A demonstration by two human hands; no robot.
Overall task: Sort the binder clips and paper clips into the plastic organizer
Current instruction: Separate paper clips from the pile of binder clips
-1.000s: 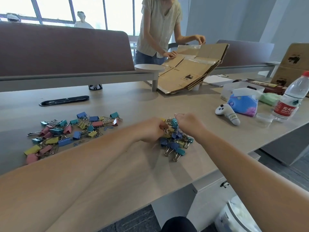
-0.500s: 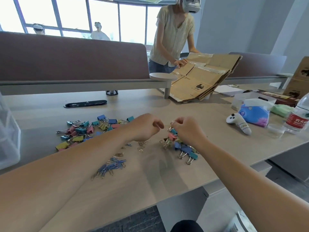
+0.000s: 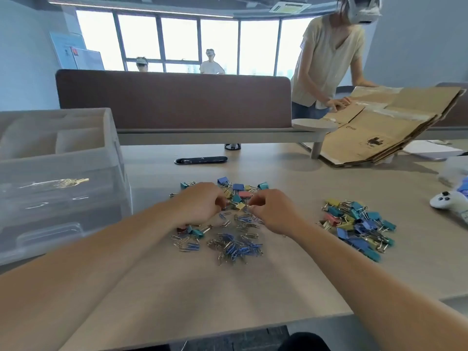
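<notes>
Coloured binder clips (image 3: 238, 190) lie in a loose pile at the table's middle, and a second pile of binder clips (image 3: 357, 225) lies to the right. Blue and metal paper clips (image 3: 235, 247) are scattered nearer me. My left hand (image 3: 200, 206) and my right hand (image 3: 274, 211) hover over the middle pile with fingers curled. My right fingertips pinch a yellow binder clip (image 3: 240, 205) between the hands. What my left hand holds is hidden by its fingers. The clear plastic organizer (image 3: 60, 158) stands at the left, with some gold paper clips (image 3: 68, 182) inside.
A brown desk divider (image 3: 177, 100) runs along the back. Another person (image 3: 329, 57) handles flattened cardboard (image 3: 379, 127) at the back right. A white controller (image 3: 448, 201) lies at the right edge and a black cable slot (image 3: 201, 160) behind the clips. The table's front edge is close to me.
My view has swung left, bringing the organizer into sight. Both hands have left the right-hand binder clip pile and now sit over the middle pile.
</notes>
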